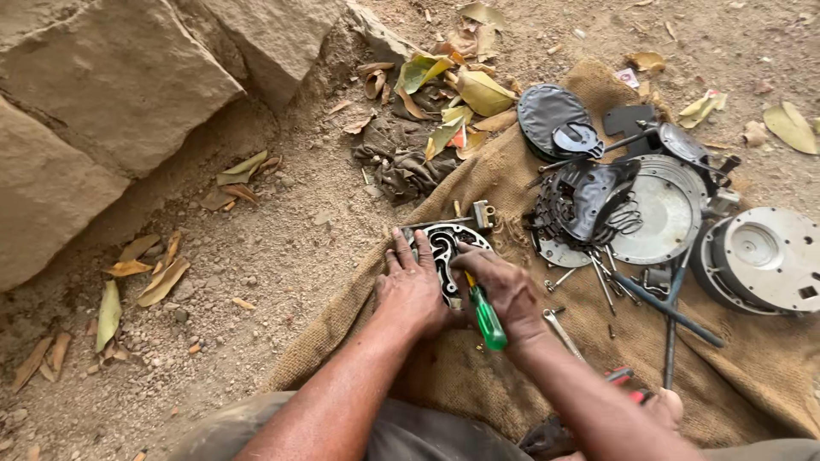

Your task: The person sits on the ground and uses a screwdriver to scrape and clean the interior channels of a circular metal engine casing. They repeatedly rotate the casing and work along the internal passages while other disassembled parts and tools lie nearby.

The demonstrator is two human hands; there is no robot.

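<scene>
The screwdriver (488, 318) has a translucent green handle with a yellow neck. The plate (444, 248) is black and silver. The sacking (752, 376) is tan, the rag (400, 158) dark grey, the leaves (478, 90) yellow-brown, the discs (764, 256) pale silver.

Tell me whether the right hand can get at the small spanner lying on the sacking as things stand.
Probably yes, but not freely. The spanner lies bare on the sacking just beside the right hand, with nothing over it. That hand's grip is closed on the green-handled screwdriver, which it would have to put down first.
</scene>
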